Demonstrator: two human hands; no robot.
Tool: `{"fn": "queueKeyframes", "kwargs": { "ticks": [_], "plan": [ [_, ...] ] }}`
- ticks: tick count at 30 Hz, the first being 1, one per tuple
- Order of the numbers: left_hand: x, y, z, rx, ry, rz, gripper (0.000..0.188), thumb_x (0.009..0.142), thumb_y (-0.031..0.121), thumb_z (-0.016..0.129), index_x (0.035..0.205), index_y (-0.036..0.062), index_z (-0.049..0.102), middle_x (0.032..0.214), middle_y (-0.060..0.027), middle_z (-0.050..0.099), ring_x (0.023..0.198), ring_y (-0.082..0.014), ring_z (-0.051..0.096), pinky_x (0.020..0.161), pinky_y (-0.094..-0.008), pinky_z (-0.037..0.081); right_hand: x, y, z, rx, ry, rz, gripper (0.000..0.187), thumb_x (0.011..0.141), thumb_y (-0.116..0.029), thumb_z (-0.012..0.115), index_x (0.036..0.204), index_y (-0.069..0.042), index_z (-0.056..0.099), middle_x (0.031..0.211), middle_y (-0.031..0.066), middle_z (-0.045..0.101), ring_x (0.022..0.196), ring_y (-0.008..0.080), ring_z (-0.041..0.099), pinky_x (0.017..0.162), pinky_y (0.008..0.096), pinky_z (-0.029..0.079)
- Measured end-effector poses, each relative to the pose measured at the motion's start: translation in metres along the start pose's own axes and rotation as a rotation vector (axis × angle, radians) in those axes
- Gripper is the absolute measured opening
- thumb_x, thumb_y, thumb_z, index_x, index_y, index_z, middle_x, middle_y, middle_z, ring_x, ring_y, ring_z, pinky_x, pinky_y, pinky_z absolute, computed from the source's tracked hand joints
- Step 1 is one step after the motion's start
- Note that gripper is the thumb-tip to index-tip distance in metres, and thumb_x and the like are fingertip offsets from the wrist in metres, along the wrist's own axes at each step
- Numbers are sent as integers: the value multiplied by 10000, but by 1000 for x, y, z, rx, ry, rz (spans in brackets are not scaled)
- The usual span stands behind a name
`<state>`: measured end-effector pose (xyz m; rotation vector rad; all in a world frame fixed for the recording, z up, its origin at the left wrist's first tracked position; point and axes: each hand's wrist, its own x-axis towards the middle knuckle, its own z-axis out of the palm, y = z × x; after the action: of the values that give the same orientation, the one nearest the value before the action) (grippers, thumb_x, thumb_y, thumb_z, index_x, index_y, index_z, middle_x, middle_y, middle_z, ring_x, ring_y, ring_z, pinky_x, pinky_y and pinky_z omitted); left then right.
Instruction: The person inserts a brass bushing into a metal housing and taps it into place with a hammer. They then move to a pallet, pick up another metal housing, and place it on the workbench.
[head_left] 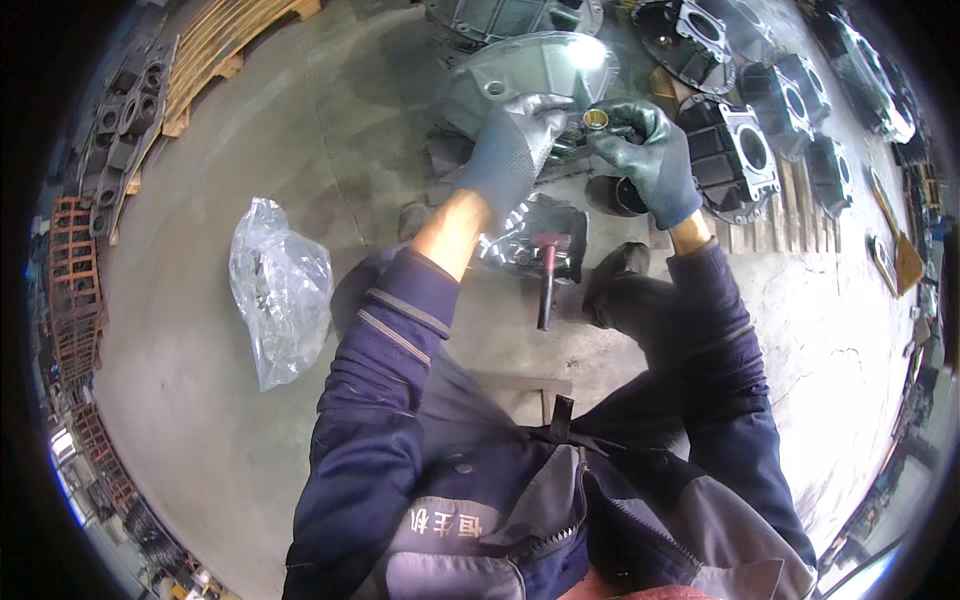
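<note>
In my gloved right hand a small round brass-coloured ring-like piece is pinched between thumb and fingers, its open end facing up. My gloved left hand is closed, fingertips together at the near edge of a large grey metal housing; whatever they hold is hidden. Below and between my hands, a dark container holds shiny small metal parts. A hammer with a reddish head lies across it, handle toward me. A dark cup-like object stands just under my right hand.
A clear plastic bag lies on the floor at left. Dark cast housings stand on pallets at the right and far side. A wooden pallet is at far left. A wooden-handled flat tool lies at far right. My knees flank the container.
</note>
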<state>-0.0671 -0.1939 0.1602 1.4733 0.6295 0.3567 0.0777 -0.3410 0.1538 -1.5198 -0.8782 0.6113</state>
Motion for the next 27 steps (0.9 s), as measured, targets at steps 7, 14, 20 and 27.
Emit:
{"fn": "queueKeyframes", "kwargs": {
  "ticks": [7, 14, 20, 27],
  "plan": [
    [4, 1, 30, -508, -172, -71, 267, 986, 123, 640, 1220, 20, 718, 1099, -49, 739, 990, -130, 665, 910, -285, 524, -17, -12, -19, -29, 28, -69, 413, 871, -34, 763, 1250, 68, 635, 1159, 91, 717, 1053, 139, 678, 961, 297, 554],
    [29, -2, 52, -522, -190, -123, 283, 997, 98, 647, 1257, -15, 645, 1133, -118, 717, 987, -206, 730, 892, -340, 641, -21, 0, -42, -64, 72, 54, 413, 886, -84, 763, 1254, 59, 642, 1138, 79, 716, 1036, 124, 668, 948, 292, 553],
    [30, 7, 70, -461, -110, -71, 254, 955, 8, 684, 1204, -33, 653, 1079, -112, 725, 947, -163, 722, 861, -288, 616, -22, 0, -46, -20, 193, 71, 398, 892, -159, 776, 1218, 44, 674, 986, 64, 716, 815, 98, 644, 711, 260, 522],
    [24, 6, 68, -353, 17, 106, 293, 910, -73, 712, 1193, -56, 635, 1007, -100, 722, 859, -123, 698, 755, -238, 601, -10, -5, -34, -36, 204, -24, 367, 902, -172, 783, 1192, 37, 698, 1001, 86, 758, 871, 103, 685, 763, 265, 557]
  ]
}}
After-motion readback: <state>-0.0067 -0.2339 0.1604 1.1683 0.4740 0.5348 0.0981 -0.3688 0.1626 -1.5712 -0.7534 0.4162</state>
